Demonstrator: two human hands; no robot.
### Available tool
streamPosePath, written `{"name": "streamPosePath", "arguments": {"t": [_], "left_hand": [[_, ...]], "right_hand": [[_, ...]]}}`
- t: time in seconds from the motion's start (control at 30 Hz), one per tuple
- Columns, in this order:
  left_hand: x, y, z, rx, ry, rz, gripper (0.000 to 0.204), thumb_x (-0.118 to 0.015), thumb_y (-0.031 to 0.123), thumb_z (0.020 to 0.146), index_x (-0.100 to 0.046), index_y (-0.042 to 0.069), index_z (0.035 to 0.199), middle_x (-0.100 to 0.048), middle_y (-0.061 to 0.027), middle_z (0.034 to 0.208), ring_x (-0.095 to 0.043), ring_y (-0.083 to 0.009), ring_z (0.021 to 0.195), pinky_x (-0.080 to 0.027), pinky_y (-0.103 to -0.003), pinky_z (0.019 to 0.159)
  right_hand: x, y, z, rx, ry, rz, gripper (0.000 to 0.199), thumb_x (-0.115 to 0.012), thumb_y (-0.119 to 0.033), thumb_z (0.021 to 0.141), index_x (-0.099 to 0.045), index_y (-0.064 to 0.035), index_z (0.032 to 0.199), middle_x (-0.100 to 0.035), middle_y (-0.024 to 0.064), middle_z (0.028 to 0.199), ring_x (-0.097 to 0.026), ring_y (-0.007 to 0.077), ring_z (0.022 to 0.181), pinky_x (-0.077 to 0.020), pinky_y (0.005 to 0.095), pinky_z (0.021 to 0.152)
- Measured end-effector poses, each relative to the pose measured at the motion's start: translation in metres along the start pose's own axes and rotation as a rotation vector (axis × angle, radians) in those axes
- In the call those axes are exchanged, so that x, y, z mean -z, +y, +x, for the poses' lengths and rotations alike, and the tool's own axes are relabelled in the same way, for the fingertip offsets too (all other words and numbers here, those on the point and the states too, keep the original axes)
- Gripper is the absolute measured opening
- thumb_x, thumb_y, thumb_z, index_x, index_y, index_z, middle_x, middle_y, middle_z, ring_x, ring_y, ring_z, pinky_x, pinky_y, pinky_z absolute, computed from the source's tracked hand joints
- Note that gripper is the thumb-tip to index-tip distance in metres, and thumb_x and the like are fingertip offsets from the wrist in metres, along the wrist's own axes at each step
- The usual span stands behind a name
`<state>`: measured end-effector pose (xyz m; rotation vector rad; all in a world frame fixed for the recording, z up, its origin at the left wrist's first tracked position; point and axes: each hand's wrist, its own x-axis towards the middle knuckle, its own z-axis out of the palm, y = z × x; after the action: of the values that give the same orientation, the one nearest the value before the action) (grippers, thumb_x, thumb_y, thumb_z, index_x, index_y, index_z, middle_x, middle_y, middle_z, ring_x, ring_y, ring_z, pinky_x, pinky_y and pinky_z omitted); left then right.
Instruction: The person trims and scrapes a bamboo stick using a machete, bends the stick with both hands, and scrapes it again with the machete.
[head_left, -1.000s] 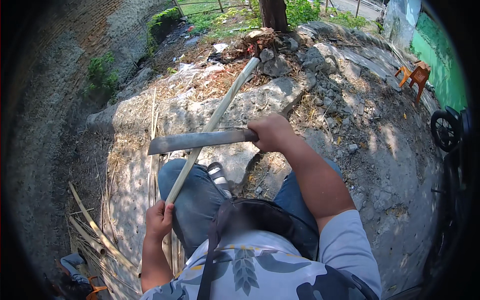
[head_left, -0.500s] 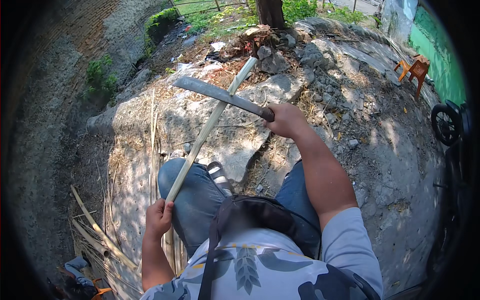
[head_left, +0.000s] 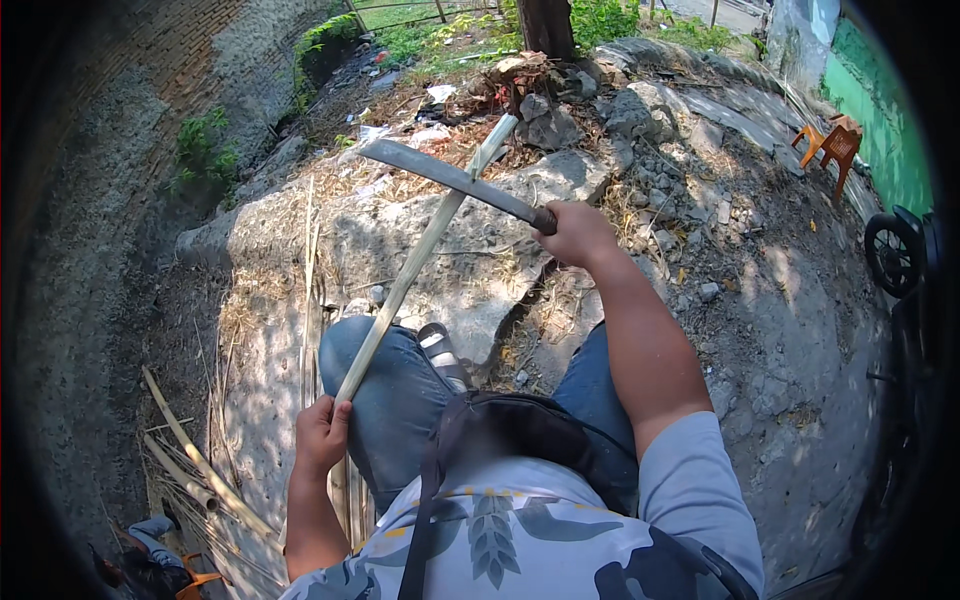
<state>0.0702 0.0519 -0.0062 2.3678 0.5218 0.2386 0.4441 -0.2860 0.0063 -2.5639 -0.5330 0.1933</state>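
Note:
My left hand (head_left: pixel 323 434) is closed round the lower end of a long pale bamboo strip (head_left: pixel 405 277). The strip slants up and away to the right, passing over my left knee. In my right hand (head_left: pixel 577 236) is the short dark handle of a machete (head_left: pixel 440 170). Its broad grey blade points to the left and crosses the strip near the far end, touching it. Beyond the blade, a short length of the strip sticks out toward the rubble.
More bamboo pieces (head_left: pixel 205 470) lie on the ground at the left. A cracked concrete slab (head_left: pixel 450 270) and broken stones lie ahead. At the right stand an orange plastic chair (head_left: pixel 838 148) and a motorcycle (head_left: pixel 895 250). Another person (head_left: pixel 150 545) shows at the lower left.
The machete blade has shifted slightly to the right and tilts a little more steeply, still across the far part of the strip. My left hand keeps its hold.

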Motion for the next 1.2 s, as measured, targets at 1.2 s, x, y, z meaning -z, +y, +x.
{"name": "streamPosePath", "arguments": {"t": [1.2], "left_hand": [[0.002,0.001,0.002,0.065,-0.023,0.049,0.044,-0.069,0.035,0.102,-0.059,-0.001,0.078,-0.053,-0.0050,0.060,-0.046,-0.0103,0.059,-0.039,-0.033,0.053]], "right_hand": [[-0.002,-0.032,-0.022,0.459,-0.117,-0.293,0.016,-0.073,-0.024,0.079,-0.071,-0.0183,0.094,-0.074,0.0079,0.089,-0.073,0.0321,0.088,-0.0569,0.0476,0.080]]}}
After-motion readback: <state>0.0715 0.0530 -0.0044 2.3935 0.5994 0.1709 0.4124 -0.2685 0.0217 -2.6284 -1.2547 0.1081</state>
